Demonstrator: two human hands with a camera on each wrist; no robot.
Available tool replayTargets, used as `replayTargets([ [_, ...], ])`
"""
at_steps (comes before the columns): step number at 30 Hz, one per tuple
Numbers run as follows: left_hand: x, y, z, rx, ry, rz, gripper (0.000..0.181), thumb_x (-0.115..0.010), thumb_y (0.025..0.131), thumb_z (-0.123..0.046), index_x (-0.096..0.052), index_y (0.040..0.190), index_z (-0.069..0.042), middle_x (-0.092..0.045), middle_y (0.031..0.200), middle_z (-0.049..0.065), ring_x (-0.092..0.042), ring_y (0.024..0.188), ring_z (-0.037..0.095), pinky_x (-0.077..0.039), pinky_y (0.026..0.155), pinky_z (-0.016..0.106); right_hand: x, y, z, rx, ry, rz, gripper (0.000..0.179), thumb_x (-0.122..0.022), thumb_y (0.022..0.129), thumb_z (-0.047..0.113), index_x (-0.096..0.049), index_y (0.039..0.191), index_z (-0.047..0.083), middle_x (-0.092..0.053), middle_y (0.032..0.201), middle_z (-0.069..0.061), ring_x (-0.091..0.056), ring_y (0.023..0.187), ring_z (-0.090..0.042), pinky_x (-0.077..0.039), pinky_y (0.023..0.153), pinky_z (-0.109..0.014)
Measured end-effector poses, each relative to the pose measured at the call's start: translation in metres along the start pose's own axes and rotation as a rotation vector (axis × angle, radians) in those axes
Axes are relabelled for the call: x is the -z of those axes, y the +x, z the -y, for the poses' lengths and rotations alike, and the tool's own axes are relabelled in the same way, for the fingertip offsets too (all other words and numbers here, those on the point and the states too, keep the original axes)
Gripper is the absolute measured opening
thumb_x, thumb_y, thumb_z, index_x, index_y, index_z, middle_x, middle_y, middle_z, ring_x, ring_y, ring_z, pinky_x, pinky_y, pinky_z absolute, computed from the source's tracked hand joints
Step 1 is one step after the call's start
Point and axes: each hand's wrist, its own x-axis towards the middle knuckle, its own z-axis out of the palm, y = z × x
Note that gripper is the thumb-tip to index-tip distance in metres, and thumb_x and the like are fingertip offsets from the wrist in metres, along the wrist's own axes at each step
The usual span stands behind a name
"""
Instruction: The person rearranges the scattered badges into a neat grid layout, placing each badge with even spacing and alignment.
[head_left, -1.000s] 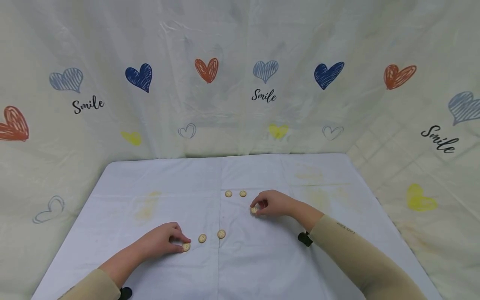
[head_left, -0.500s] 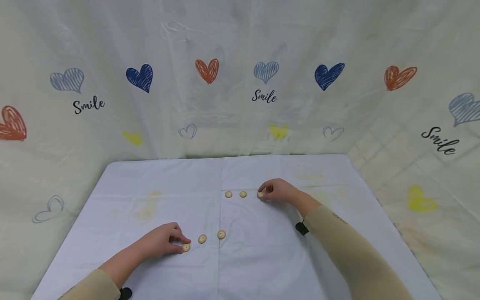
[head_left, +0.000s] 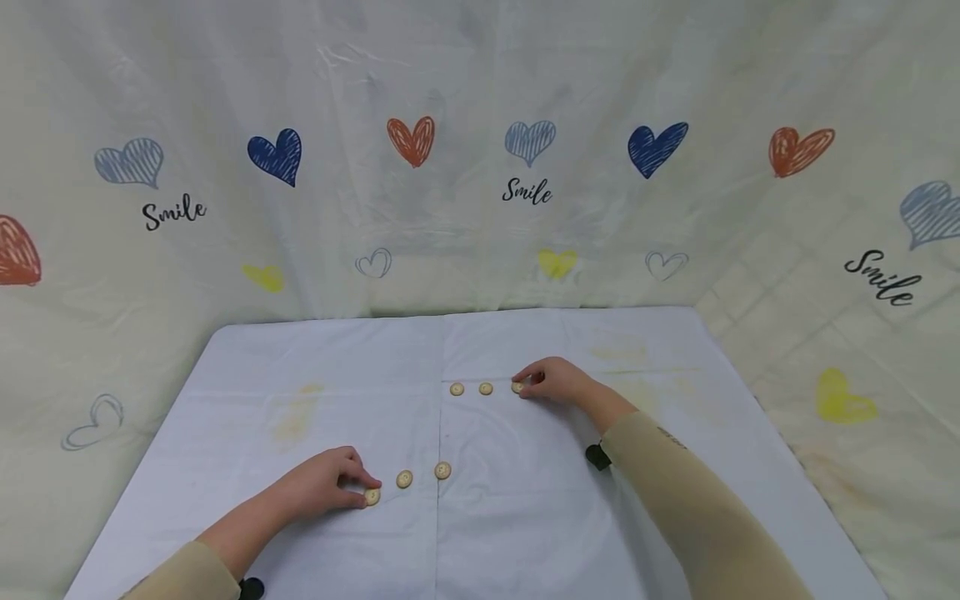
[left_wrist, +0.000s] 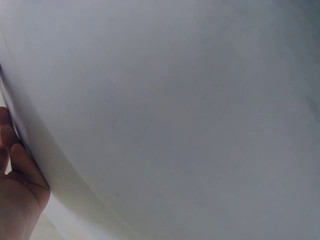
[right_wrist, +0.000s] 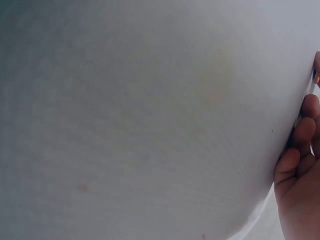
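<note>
In the head view, my left hand (head_left: 327, 482) pinches a round tan button (head_left: 372, 497) between thumb and index finger, low on the white cloth. Right of it lie a second button (head_left: 405, 479) and a third button (head_left: 443, 471), forming a slightly slanted row. Farther back, my right hand (head_left: 558, 381) holds another tan button (head_left: 517, 387) by its edge against the cloth. Beside that one, to the left, are two more buttons, a nearer one (head_left: 486, 388) and a farther one (head_left: 457, 389), all level. Both wrist views show mostly cloth; the pinched buttons are out of sight there.
A white cloth (head_left: 300, 533) with creases and yellowish stains covers the table. Behind and at both sides hangs a pale curtain (head_left: 465, 217) printed with hearts and "Smile". Dark round devices sit under both wrists.
My right hand has moved its button away from me, up beside the two far buttons, then slightly left. The left hand stays in place on its button.
</note>
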Motion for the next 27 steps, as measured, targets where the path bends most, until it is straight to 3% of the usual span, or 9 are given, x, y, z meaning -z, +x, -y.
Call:
replayTargets([
  [13,0.001,0.0,0.0,-0.007,-0.002,0.006,0.021,-0.081,0.083,-0.031,-0.079,0.104,-0.031,-0.055,0.092,-0.014,-0.049,0.082,0.005,-0.043,0.071,0.026,0.002,-0.001,-0.001,-0.021,0.06,-0.009,0.035,-0.081,0.084,0.033,-0.075,0.118,0.026,-0.064,0.091,0.002,-0.05,0.078,-0.016,-0.043,0.069,-0.031],
  [27,0.001,-0.001,-0.002,-0.003,0.0,-0.006,0.022,-0.082,0.082,-0.03,-0.079,0.103,-0.03,-0.055,0.092,-0.014,-0.05,0.081,0.005,-0.043,0.071,0.025,-0.005,-0.005,0.018,0.069,0.112,0.084,0.035,-0.08,0.084,0.032,-0.075,0.118,0.027,-0.063,0.087,0.001,-0.052,0.078,-0.016,-0.044,0.069,-0.031],
])
